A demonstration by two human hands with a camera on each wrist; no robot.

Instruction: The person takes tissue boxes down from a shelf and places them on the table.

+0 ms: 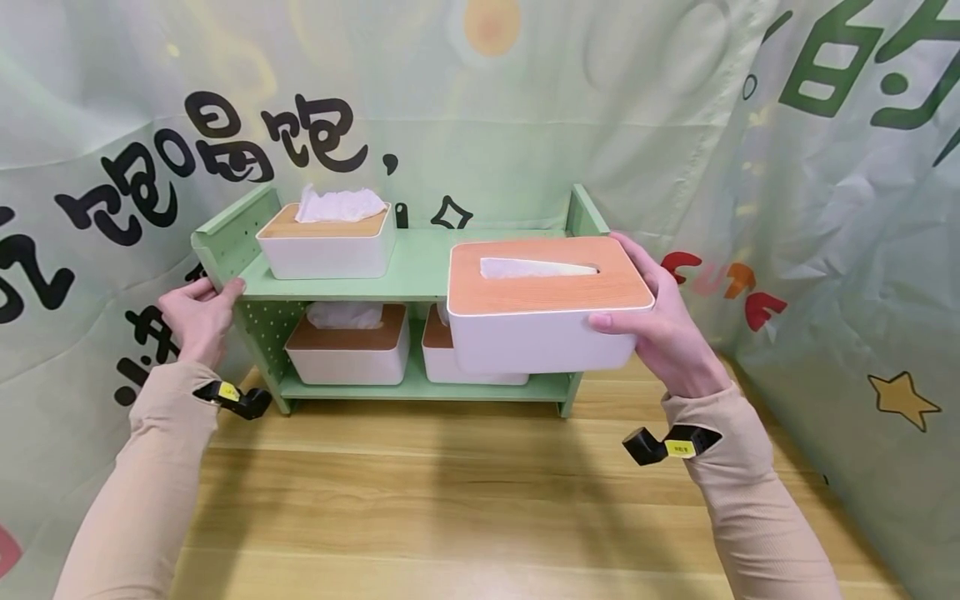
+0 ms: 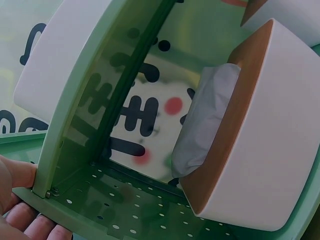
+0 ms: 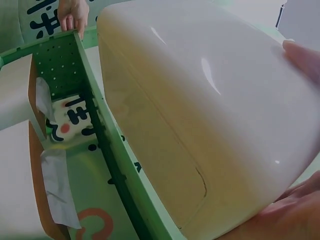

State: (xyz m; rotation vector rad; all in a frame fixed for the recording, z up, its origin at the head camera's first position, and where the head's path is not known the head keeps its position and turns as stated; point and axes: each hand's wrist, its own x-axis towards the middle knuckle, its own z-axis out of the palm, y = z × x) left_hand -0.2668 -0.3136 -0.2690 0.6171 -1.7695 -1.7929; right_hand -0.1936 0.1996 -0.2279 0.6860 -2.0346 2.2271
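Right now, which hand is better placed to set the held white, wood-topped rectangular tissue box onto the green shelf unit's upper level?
Probably the right hand: it holds the box before the right half of the shelf unit; the left hand holds the unit's left edge.

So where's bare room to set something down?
Free: the tabletop before the green rack, and the upper shelf right of its tissue box, though the held box hides part. Crowded: the lower shelf, with a narrow gap between left box and right box.
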